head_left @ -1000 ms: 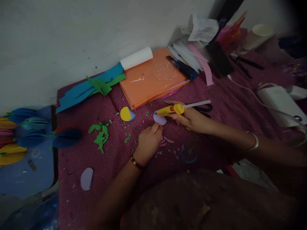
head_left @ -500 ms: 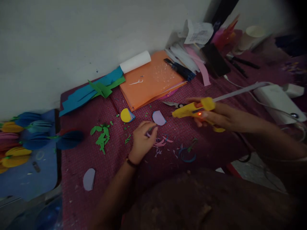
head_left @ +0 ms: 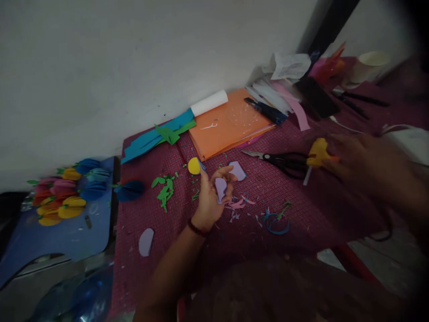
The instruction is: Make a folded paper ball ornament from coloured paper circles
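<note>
My left hand (head_left: pixel 212 197) is lifted a little above the maroon cloth, palm up, pinching a small folded lilac paper piece (head_left: pixel 220 188). A second lilac piece (head_left: pixel 238 170) lies on the cloth just beyond it. My right hand (head_left: pixel 365 165) is blurred by motion at the right and grips a yellow glue gun (head_left: pixel 317 153), its white stick slanting down toward the cloth. Black-handled scissors (head_left: pixel 279 161) lie between the two hands.
Orange paper sheets (head_left: pixel 231 125) with a white roll (head_left: pixel 209 103) lie by the wall, beside blue and green strips (head_left: pixel 157 136). Green leaf scraps (head_left: pixel 164 190), a yellow disc (head_left: pixel 194 166), a lilac half-circle (head_left: pixel 146 242) and paper flowers (head_left: pixel 67 192) sit left. A cup (head_left: pixel 370 65) stands far right.
My right hand has carried the glue gun away to the right, off the lilac piece. My left hand has picked up a lilac piece and turned palm up. The view has shifted.
</note>
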Action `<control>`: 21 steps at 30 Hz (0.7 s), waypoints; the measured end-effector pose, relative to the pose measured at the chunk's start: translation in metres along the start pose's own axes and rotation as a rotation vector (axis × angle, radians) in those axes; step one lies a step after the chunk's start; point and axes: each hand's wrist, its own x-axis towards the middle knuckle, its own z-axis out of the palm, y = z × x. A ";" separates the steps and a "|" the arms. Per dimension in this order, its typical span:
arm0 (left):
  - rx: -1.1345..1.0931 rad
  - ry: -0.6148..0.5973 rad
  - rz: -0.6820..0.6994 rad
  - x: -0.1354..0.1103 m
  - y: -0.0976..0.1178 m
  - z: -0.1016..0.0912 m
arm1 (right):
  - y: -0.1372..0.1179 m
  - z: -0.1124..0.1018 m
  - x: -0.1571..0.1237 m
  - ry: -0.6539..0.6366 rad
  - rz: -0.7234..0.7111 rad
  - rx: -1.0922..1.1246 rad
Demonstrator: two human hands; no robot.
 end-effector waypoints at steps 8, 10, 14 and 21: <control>0.768 0.108 0.390 -0.023 -0.011 0.008 | -0.166 0.007 -0.014 -0.498 -0.299 1.137; 0.850 0.103 0.437 -0.028 -0.013 0.006 | -0.180 0.018 -0.012 -0.464 -0.307 1.164; 0.804 0.124 0.387 -0.033 -0.016 0.005 | -0.183 0.028 -0.009 -0.474 -0.300 1.223; 0.306 0.259 0.171 -0.016 -0.015 0.007 | -0.181 0.027 -0.008 -0.588 -0.049 1.459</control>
